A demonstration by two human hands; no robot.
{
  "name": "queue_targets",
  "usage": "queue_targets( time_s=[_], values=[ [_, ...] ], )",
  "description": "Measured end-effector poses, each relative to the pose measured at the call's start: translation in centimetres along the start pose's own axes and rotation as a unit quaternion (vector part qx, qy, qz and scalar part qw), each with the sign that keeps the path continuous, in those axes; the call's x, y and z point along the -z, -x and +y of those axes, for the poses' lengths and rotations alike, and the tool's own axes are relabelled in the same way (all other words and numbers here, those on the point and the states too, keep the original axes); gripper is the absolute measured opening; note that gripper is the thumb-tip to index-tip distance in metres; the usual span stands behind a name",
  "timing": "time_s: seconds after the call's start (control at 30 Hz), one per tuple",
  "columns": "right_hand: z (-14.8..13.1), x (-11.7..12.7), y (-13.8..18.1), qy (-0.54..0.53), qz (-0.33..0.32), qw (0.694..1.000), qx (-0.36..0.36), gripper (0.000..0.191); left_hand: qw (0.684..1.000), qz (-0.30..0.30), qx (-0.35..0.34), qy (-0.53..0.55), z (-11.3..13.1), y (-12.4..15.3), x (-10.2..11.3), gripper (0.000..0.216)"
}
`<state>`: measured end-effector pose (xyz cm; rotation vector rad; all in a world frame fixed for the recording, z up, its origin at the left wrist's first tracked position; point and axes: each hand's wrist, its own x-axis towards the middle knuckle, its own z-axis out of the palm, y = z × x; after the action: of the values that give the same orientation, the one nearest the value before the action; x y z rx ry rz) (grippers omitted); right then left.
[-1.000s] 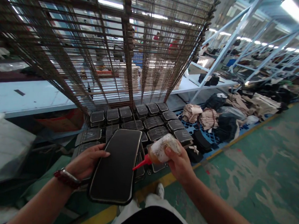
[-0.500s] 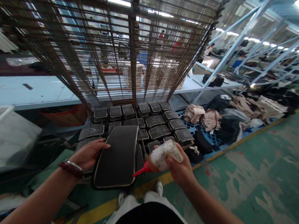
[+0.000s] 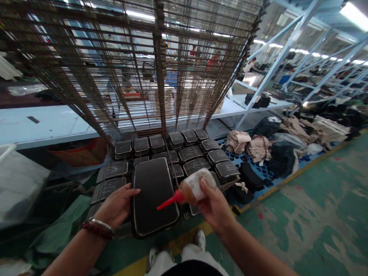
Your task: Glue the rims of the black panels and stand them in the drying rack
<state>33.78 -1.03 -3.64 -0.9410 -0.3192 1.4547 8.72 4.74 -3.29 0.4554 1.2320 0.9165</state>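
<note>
A large black rectangular panel [image 3: 153,196] with rounded corners and a pale edge line is held in front of me. My left hand [image 3: 121,201] grips its left edge, thumb on the top face and the other fingers partly hidden. In my right hand [image 3: 213,204] is a stained white squeeze bottle [image 3: 198,184] with a red nozzle, tipped to the left. The nozzle tip points over the panel's lower right part; whether it touches the surface I cannot tell. Beneath them, smaller black panels [image 3: 192,153] with pale edges lie in rows on a wire rack.
The raised wire rack layers [image 3: 159,74] lean up ahead. A pale blue table [image 3: 43,121] stands behind, with a white bin [image 3: 15,186] at left. Fabric bundles [image 3: 259,147] lie on a blue pallet at right, beside the green floor [image 3: 321,205].
The large panel has turned more upright in view and shifted right with my left hand. The bottle moved slightly left and up, bringing its nozzle from the panel's edge to over its face.
</note>
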Motion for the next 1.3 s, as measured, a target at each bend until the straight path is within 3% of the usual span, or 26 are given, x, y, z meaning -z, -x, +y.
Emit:
queue_targets(
  time_s=[0.13, 0.27, 0.4, 0.53, 0.7, 0.77, 0.87, 0.93, 1.03, 1.1, 1.2, 1.3],
  values=[
    [-2.1, -1.5, -3.8, 0.048, 0.011, 0.992, 0.118, 0.048, 0.998, -0.06, 0.02, -0.017, -1.4, 1.0, -2.2, 0.026],
    [-2.1, -1.7, -5.3, 0.081, 0.012, 0.982, 0.168, 0.048, 0.994, -0.1, 0.046, -0.024, -1.9, 1.5, -4.0, 0.025],
    [-1.3, -0.4, -4.0, 0.094, -0.026, 0.984, 0.151, 0.045, 0.996, -0.084, 0.04, -0.013, -1.7, 1.0, -4.5, 0.028],
    [-2.5, 1.1, -3.3, 0.127, -0.053, 0.984, 0.115, 0.041, 0.997, -0.07, 0.034, -0.018, -1.5, 0.4, -4.3, 0.031],
    [-4.3, 1.7, -4.8, 0.096, 0.028, 0.972, 0.211, 0.044, 0.994, -0.095, 0.045, -0.034, -1.6, 0.1, -5.0, 0.03],
    [-4.0, 1.8, -5.1, 0.08, 0.037, 0.973, 0.215, 0.045, 0.993, -0.102, 0.046, -0.031, -1.8, -0.2, -5.4, 0.029],
    [-3.3, 2.4, -4.8, 0.072, 0.014, 0.983, 0.17, 0.046, 0.995, -0.089, 0.046, -0.029, -2.0, -1.1, -6.0, 0.03],
    [-3.1, 3.2, -4.6, 0.073, -0.005, 0.992, 0.1, 0.045, 0.996, -0.071, 0.048, -0.024, -2.1, -2.1, -6.2, 0.031],
    [-4.0, 5.1, -4.8, 0.006, 0.023, 0.999, -0.037, 0.038, 0.999, -0.028, 0.043, -0.011, -2.8, -4.1, -6.1, 0.03],
    [-5.2, 7.2, -5.5, -0.093, 0.08, 0.99, -0.068, 0.035, 0.999, 0.015, 0.044, 0.014, -3.5, -5.9, -5.9, 0.03],
    [-7.2, 11.6, -6.5, -0.206, 0.159, 0.966, -0.015, 0.034, 0.993, 0.088, 0.051, 0.061, -5.3, -9.2, -5.9, 0.032],
    [-8.6, 17.1, -6.6, -0.222, 0.231, 0.946, 0.058, 0.037, 0.986, 0.132, 0.069, 0.071, -7.4, -13.1, -6.9, 0.038]
  ],
)
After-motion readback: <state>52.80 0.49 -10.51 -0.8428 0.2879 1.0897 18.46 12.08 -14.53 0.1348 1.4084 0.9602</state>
